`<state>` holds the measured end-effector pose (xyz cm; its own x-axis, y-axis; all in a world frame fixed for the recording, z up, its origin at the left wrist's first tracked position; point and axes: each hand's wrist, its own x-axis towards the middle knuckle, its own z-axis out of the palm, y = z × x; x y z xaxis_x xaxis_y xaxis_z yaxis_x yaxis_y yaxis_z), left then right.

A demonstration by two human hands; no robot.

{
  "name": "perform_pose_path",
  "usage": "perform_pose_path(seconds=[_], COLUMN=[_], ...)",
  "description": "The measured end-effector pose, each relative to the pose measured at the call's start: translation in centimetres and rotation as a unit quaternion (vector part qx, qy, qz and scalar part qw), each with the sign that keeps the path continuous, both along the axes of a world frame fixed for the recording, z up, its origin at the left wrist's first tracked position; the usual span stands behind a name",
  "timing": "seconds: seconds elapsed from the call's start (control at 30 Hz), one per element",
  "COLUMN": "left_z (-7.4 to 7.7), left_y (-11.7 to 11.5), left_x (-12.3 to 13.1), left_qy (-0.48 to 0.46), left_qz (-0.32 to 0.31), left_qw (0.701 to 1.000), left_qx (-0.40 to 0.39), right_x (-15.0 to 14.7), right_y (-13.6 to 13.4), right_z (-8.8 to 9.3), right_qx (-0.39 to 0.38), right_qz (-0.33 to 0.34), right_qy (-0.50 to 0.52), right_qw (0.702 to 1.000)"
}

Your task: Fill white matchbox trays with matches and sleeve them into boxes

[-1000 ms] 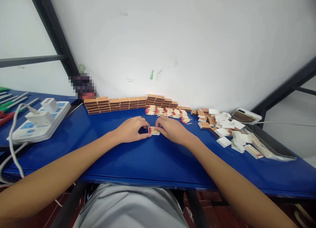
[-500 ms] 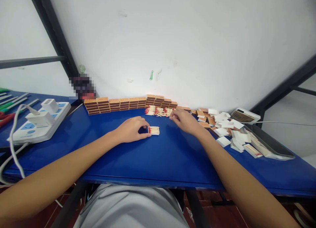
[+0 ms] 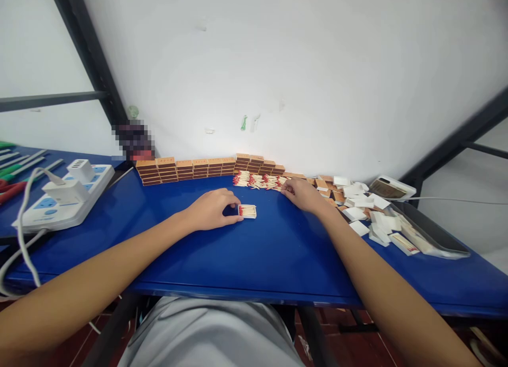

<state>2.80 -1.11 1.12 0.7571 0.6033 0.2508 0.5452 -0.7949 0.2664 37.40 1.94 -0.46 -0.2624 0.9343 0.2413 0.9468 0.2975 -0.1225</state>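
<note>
A small white matchbox tray [image 3: 248, 212] lies on the blue table with red-tipped matches in it. My left hand [image 3: 214, 209] grips its left end between thumb and fingers. Behind the tray spreads a loose pile of matches [image 3: 257, 180] with red heads. At the right end of that pile is my right hand [image 3: 304, 194], its fingers bent and pinched together at the edge of the matches. Whatever lies between those fingertips is hidden.
Stacked brown matchboxes [image 3: 190, 168] line the wall. To the right lie a heap of white trays and box sleeves [image 3: 359, 200], a filled tray [image 3: 404, 243], a black case [image 3: 436, 232] and a white device [image 3: 392, 187]. A power strip [image 3: 85, 197] with cables stands left.
My right hand has shifted slightly right along the match pile, its fingers now bent lower at the pile's right end. My left hand and the tray stay in place.
</note>
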Motion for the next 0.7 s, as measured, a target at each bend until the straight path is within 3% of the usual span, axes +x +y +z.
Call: perform_pose_path(seconds=[0.7], left_z=[-0.04], left_y=[0.07], left_x=[0.08], left_qy=[0.002], left_qz=[-0.003], left_qw=[1.0], left_qx=[0.0], right_x=[-0.58], right_y=[0.06], right_z=[-0.31], right_qx=[-0.016], right_qz=[-0.01], right_qy=[-0.034], right_qw=[0.999])
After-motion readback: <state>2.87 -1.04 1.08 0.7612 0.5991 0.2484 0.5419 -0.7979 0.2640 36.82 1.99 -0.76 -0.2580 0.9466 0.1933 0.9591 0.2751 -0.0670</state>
